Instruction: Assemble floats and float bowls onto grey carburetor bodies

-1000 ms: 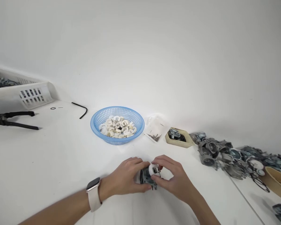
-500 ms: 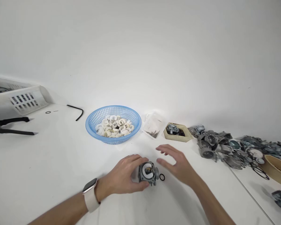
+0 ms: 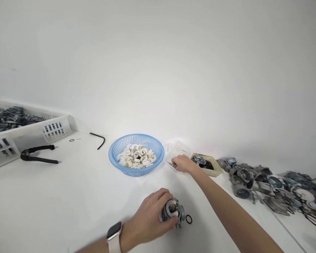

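Observation:
My left hand (image 3: 150,216), with a pale watch on the wrist, is wrapped round a small grey metal carburetor body (image 3: 173,211) that rests on the white table (image 3: 68,196). A black O-ring (image 3: 189,219) lies just right of that part. My right hand (image 3: 181,163) is stretched out to a clear plastic bag of small metal pins (image 3: 173,154), its fingers curled on the bag. What they pinch, if anything, is hidden.
A blue basket (image 3: 116,154) of white C-shaped pieces stands behind. A beige tray (image 3: 217,170) and a heap of grey carburetor parts (image 3: 263,179) lie right. At left are a white crate (image 3: 28,131), black pliers (image 3: 37,154) and a hex key (image 3: 98,138).
My right hand left the carburetor body and reached forward to the bag of pins. The left hand kept its hold. The view tilted upward.

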Motion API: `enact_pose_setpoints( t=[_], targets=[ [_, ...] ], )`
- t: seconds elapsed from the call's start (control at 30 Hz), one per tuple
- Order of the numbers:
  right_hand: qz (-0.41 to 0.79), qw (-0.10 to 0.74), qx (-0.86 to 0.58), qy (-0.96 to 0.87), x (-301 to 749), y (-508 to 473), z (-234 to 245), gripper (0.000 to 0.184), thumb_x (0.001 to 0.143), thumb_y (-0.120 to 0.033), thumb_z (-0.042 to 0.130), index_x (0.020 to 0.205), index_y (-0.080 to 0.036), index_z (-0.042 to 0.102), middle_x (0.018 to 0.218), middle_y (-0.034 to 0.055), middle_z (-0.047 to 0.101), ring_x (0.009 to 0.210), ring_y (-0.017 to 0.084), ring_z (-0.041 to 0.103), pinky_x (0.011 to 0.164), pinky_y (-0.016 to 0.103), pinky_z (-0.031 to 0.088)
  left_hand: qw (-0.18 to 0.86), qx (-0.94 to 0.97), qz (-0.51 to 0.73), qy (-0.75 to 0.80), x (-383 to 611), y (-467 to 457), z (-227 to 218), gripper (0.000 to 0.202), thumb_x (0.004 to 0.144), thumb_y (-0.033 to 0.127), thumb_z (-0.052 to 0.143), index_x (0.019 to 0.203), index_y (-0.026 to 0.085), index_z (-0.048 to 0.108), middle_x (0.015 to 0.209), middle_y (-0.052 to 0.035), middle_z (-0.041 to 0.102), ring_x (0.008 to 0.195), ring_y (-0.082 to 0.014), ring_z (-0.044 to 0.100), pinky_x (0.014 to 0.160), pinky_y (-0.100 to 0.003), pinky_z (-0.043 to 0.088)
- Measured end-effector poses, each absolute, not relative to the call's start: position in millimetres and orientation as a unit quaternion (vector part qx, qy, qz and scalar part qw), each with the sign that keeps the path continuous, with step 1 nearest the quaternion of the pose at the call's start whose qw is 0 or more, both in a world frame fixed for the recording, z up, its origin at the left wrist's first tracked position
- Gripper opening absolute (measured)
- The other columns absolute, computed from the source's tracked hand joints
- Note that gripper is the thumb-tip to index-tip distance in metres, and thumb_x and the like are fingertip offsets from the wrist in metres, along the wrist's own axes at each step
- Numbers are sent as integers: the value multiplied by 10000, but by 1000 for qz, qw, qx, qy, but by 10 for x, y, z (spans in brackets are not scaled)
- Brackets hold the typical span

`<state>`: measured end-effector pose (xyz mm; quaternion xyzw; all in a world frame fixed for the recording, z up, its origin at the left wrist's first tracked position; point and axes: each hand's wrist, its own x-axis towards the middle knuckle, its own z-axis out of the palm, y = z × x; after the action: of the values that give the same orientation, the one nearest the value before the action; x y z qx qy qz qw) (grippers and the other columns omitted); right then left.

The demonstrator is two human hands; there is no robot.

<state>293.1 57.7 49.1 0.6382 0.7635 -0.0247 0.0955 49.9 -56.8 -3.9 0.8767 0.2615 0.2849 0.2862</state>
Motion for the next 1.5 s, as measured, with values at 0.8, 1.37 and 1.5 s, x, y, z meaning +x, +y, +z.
enact_pose_setpoints(
  t=[0.8, 1.37, 1.5],
  targets=[
    [-97, 50, 667, 737, 3176, 624, 400, 296, 1005, -371, 636, 1220, -169, 650, 1230, 88, 666, 1043, 218, 673, 906, 429, 582, 104, 938, 269, 193, 482, -500, -114, 354, 948, 435, 633, 1202, 198, 561, 1191, -110, 646, 920, -276, 668, 806, -414, 542],
    [-414, -246, 565, 670, 3034, -1051, 331, 381, 1037, -525, 460, 1316, -284, 558, 963, 35, 580, 737, 163, 574, 736, 327, 527, 240, 901, 283, 226, 459, -550, -78, 432, 896, 441, 731, 1246, 227, 596, 1161, -65, 663, 938, -233, 671, 813, -341, 554],
    [-365, -267, 574, 682, 2900, -1204, 273, 309, 1062, -462, 444, 1303, -292, 536, 948, 21, 590, 765, 161, 546, 723, 303, 483, 341, 877, 267, 210, 444, -550, -1, 363, 977, 354, 649, 1320, 250, 598, 1192, -67, 654, 1032, -220, 661, 905, -320, 541]
  ],
)
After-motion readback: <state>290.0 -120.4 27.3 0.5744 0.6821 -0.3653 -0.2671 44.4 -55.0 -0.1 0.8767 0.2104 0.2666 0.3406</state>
